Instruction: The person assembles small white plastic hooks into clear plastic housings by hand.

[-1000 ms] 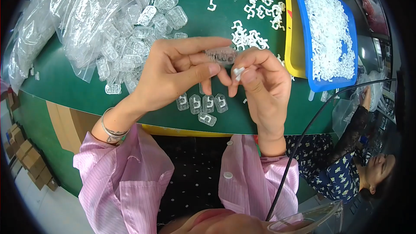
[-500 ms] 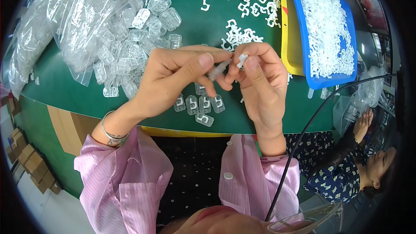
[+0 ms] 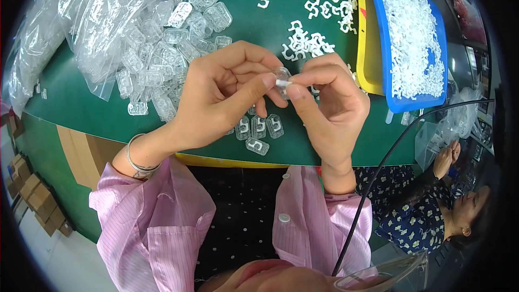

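Note:
Between the thumb and fingers of my left hand [image 3: 213, 97] is a small clear plastic case [image 3: 282, 73], held over the table. The thumb and forefinger of my right hand [image 3: 335, 108] pinch a small white curved clip [image 3: 281, 83] against this case. My fingertips partly hide both pieces, so I cannot tell how far the clip sits inside. Just below my hands lie several clear cases [image 3: 258, 128] with white clips in them. Loose white clips [image 3: 306, 42] are scattered on the green table [image 3: 254, 27] beyond my hands.
Left, clear cases [image 3: 162, 67] spill from a plastic bag [image 3: 100, 27]. Right, a blue tray [image 3: 413, 104] heaped with white clips rests on a yellow tray [image 3: 372, 70]. A black cable [image 3: 378, 173] crosses the right side. Another person's hands [image 3: 447, 158] are at far right.
The clip in my right hand has moved left and now meets the clear case. My left hand has turned the case, and its fingers are more curled.

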`<state>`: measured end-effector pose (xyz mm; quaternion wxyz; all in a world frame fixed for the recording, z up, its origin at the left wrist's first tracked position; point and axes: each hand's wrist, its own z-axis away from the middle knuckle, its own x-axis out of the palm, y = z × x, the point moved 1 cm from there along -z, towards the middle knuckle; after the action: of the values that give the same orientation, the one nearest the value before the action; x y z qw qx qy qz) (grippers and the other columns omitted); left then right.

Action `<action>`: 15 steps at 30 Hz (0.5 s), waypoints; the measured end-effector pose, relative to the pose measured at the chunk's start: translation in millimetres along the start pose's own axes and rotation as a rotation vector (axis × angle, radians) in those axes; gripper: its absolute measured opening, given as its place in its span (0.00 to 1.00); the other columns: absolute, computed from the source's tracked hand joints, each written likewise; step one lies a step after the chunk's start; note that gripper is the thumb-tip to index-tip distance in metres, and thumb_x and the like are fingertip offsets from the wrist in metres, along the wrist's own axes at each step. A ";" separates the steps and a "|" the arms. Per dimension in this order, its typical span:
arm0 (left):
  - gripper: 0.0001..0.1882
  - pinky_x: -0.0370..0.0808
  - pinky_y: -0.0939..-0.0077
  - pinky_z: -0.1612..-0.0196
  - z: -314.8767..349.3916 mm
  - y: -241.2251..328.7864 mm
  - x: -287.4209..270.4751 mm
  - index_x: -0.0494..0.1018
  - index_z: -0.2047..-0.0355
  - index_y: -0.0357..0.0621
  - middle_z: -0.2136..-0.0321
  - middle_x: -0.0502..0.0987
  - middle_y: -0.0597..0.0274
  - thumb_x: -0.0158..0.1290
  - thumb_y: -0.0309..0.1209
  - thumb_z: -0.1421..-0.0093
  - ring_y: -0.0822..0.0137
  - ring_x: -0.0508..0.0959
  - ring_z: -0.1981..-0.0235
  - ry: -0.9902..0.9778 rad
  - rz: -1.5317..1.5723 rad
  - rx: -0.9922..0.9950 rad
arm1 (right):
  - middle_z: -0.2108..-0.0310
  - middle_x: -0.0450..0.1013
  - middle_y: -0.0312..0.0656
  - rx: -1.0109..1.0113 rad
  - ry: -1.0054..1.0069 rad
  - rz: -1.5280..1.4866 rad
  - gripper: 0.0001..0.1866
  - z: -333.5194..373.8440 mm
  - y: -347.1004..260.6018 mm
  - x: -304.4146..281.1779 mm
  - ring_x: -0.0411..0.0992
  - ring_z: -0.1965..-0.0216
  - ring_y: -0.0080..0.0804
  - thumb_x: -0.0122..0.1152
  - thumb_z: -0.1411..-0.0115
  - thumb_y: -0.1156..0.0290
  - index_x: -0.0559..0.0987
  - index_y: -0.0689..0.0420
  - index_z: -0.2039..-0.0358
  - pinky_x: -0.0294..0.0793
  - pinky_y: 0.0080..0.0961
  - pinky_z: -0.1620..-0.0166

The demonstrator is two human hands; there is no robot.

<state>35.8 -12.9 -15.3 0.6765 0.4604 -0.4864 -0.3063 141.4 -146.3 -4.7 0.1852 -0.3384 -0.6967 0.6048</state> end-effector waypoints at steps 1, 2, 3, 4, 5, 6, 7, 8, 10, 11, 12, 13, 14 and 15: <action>0.09 0.76 0.82 0.71 0.6 -0.3 0.5 0.69 0.58 0.29 0.69 0.78 0.55 0.49 0.19 0.39 0.71 0.80 0.69 0.004 0.015 -0.009 | 0.71 0.70 0.41 0.002 0.000 0.001 0.06 0.6 1.8 0.4 0.69 0.70 0.24 0.65 0.54 0.85 0.78 0.63 0.74 0.66 0.18 0.68; 0.09 0.76 0.82 0.71 0.8 -0.7 0.7 0.68 0.58 0.29 0.69 0.78 0.55 0.49 0.20 0.39 0.71 0.80 0.69 0.007 0.031 -0.019 | 0.73 0.69 0.41 -0.049 0.030 0.090 0.07 0.9 2.6 0.3 0.69 0.71 0.25 0.65 0.55 0.85 0.78 0.63 0.74 0.66 0.18 0.69; 0.09 0.76 0.82 0.71 1.2 -1.9 -0.1 0.68 0.58 0.29 0.69 0.78 0.55 0.49 0.20 0.39 0.71 0.80 0.69 0.008 0.033 -0.020 | 0.75 0.69 0.41 -0.101 0.058 0.179 0.07 1.2 2.7 0.4 0.69 0.73 0.26 0.66 0.56 0.85 0.78 0.63 0.75 0.66 0.19 0.70; 0.10 0.76 0.81 0.70 1.6 -3.5 -1.4 0.68 0.57 0.28 0.67 0.77 0.53 0.48 0.20 0.38 0.70 0.79 0.69 -0.007 -0.010 -0.003 | 0.75 0.69 0.41 -0.099 0.056 0.180 0.07 1.1 2.8 0.7 0.69 0.73 0.26 0.66 0.56 0.85 0.78 0.63 0.75 0.66 0.19 0.70; 0.11 0.76 0.81 0.69 1.8 -4.3 -2.1 0.67 0.55 0.26 0.64 0.77 0.52 0.46 0.20 0.38 0.68 0.78 0.68 -0.023 -0.053 0.014 | 0.75 0.69 0.41 -0.124 0.054 0.212 0.08 0.8 2.3 1.0 0.69 0.74 0.27 0.66 0.57 0.85 0.78 0.63 0.75 0.66 0.19 0.71; 0.11 0.76 0.81 0.69 2.1 -4.7 -2.0 0.67 0.55 0.26 0.64 0.77 0.52 0.46 0.20 0.38 0.68 0.78 0.68 -0.023 -0.052 0.012 | 0.76 0.69 0.41 -0.149 0.054 0.244 0.08 0.8 2.0 1.4 0.69 0.75 0.28 0.66 0.58 0.85 0.77 0.63 0.76 0.67 0.19 0.71; 0.11 0.77 0.80 0.68 2.5 -4.7 -1.7 0.67 0.56 0.26 0.65 0.77 0.51 0.46 0.19 0.38 0.69 0.78 0.68 -0.032 -0.087 0.036 | 0.76 0.69 0.41 -0.147 0.054 0.244 0.08 1.0 1.6 1.7 0.69 0.75 0.28 0.66 0.58 0.85 0.77 0.63 0.76 0.67 0.19 0.71; 0.11 0.77 0.80 0.67 2.6 -4.7 -1.3 0.67 0.56 0.26 0.65 0.77 0.51 0.46 0.19 0.38 0.69 0.78 0.68 -0.042 -0.122 0.059 | 0.75 0.69 0.41 -0.149 0.061 0.259 0.08 1.4 0.9 1.9 0.69 0.75 0.28 0.66 0.58 0.85 0.77 0.63 0.76 0.67 0.19 0.71; 0.09 0.76 0.81 0.68 1.6 -8.2 1.0 0.68 0.58 0.28 0.67 0.77 0.53 0.48 0.19 0.39 0.71 0.79 0.69 -0.026 -0.077 0.071 | 0.75 0.69 0.41 -0.151 0.066 0.272 0.08 2.1 1.1 2.3 0.69 0.74 0.28 0.67 0.58 0.85 0.77 0.62 0.76 0.67 0.19 0.71; 0.08 0.76 0.82 0.68 1.0 -9.3 1.6 0.68 0.60 0.29 0.69 0.77 0.56 0.49 0.19 0.39 0.72 0.79 0.70 -0.011 -0.032 0.084 | 0.76 0.69 0.41 -0.171 0.057 0.254 0.09 2.1 2.6 2.7 0.69 0.75 0.27 0.67 0.57 0.85 0.77 0.62 0.75 0.66 0.19 0.71; 0.08 0.76 0.82 0.68 0.0 -9.6 0.7 0.68 0.60 0.29 0.69 0.77 0.56 0.49 0.19 0.39 0.72 0.79 0.70 -0.010 -0.033 0.083 | 0.76 0.68 0.40 -0.190 0.049 0.235 0.09 1.8 4.1 3.4 0.68 0.75 0.27 0.67 0.57 0.84 0.77 0.62 0.74 0.66 0.19 0.72; 0.08 0.76 0.83 0.69 -0.8 -10.0 -0.6 0.68 0.60 0.29 0.70 0.77 0.56 0.49 0.19 0.39 0.73 0.79 0.71 -0.008 -0.003 0.062 | 0.76 0.68 0.40 -0.189 0.049 0.232 0.09 0.5 3.7 4.6 0.68 0.75 0.27 0.67 0.57 0.84 0.77 0.62 0.74 0.66 0.19 0.72; 0.07 0.76 0.83 0.69 -0.9 -10.2 -1.7 0.68 0.60 0.29 0.70 0.77 0.56 0.49 0.19 0.39 0.73 0.78 0.71 -0.006 0.026 0.041 | 0.77 0.68 0.40 -0.075 0.071 0.142 0.09 -1.4 3.2 5.9 0.68 0.75 0.26 0.67 0.56 0.83 0.77 0.62 0.73 0.66 0.19 0.72; 0.07 0.76 0.83 0.69 -0.1 -9.5 -2.1 0.68 0.60 0.29 0.70 0.77 0.56 0.49 0.19 0.39 0.73 0.78 0.71 -0.010 0.027 0.040 | 0.77 0.68 0.40 0.038 0.096 0.055 0.08 -1.7 2.8 5.9 0.68 0.76 0.26 0.67 0.54 0.83 0.77 0.61 0.72 0.66 0.19 0.73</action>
<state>35.5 -14.7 -24.8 0.6686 0.4658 -0.5020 -0.2898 139.1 -140.9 -8.0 0.2080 -0.3823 -0.6659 0.6059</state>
